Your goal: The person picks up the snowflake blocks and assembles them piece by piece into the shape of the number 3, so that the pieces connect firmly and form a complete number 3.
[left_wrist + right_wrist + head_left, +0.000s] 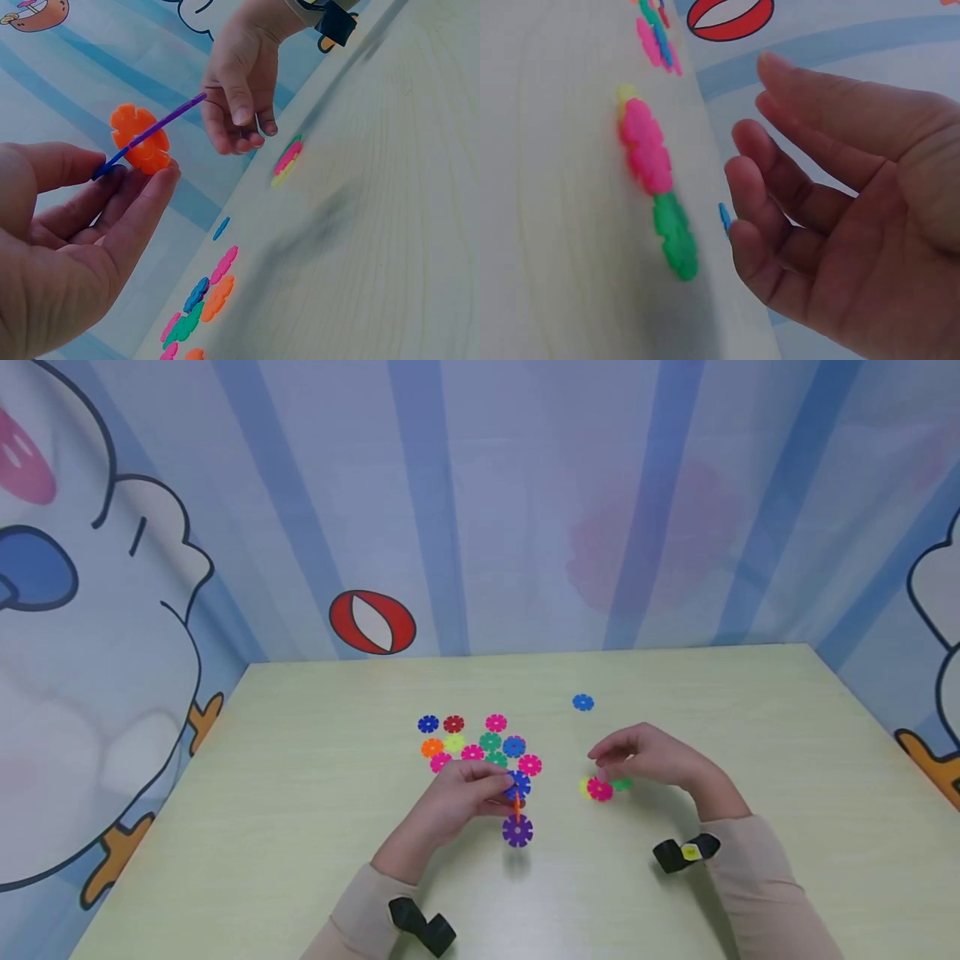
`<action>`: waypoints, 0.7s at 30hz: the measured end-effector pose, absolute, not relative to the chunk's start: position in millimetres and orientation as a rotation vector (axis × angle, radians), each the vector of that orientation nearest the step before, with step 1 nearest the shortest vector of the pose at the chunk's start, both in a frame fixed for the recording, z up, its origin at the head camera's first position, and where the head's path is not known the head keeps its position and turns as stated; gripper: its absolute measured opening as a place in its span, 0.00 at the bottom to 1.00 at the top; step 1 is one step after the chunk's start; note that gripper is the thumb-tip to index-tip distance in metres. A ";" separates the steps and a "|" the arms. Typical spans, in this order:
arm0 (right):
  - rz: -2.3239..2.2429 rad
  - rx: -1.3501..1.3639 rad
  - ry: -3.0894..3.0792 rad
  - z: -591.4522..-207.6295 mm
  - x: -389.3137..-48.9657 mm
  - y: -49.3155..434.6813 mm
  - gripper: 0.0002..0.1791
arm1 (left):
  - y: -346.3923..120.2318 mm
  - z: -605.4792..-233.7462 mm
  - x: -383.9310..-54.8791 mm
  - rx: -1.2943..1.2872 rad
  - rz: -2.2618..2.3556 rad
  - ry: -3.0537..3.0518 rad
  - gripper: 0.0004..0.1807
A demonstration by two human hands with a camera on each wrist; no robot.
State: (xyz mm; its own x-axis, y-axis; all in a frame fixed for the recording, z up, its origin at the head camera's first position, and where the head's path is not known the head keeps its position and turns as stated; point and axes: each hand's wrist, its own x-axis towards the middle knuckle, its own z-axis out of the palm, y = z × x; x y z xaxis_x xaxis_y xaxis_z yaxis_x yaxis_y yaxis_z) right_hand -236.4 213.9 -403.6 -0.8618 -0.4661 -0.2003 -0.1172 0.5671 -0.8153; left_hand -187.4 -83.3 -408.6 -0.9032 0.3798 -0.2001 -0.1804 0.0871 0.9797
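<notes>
My left hand [461, 797] pinches a blue notched snowflake disc [519, 783] between thumb and fingers. Joined to it are an orange disc [141, 139], slotted crosswise, and a purple disc [517, 832] at the near end. This small chain is held up over the table, its shadow below. To the right, my right hand [656, 758] hovers with loosely bent fingers and nothing in them. Near its fingertips lie a pink disc [646, 146], a green disc [675, 236] and a yellow disc [627, 93], close together and partly overlapping.
Several loose discs lie spread beyond my left hand, among them a dark red disc [453, 724], a teal disc [491, 742] and an orange disc [432, 747]. One blue disc [582, 702] lies apart, farther back on the pale wooden table [262, 827]. A printed curtain [510, 510] stands behind.
</notes>
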 end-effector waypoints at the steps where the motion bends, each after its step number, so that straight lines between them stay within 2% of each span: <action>1: -1.200 -0.472 2.409 -405.4 -237.2 213.7 0.17 | -83.4 -408.8 -187.4 0.196 1.871 1.968 0.14; 6: -1.165 -0.424 2.423 -413.4 -239.5 211.7 0.15 | -83.7 -408.6 -187.2 0.188 1.875 1.960 0.14; 21: -1.009 -0.383 2.519 -424.2 -239.0 206.6 0.18 | -82.4 -405.6 -186.2 0.186 1.871 1.961 0.14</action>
State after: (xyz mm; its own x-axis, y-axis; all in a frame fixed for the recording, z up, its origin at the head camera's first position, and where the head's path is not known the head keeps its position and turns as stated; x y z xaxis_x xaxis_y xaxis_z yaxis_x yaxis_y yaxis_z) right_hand -239.0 206.6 -424.2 -0.8828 -0.3908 -0.2605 -0.1030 0.7022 -0.7045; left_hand -186.2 -82.4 -405.6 -0.9022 0.3782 -0.2073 -0.1893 0.0845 0.9783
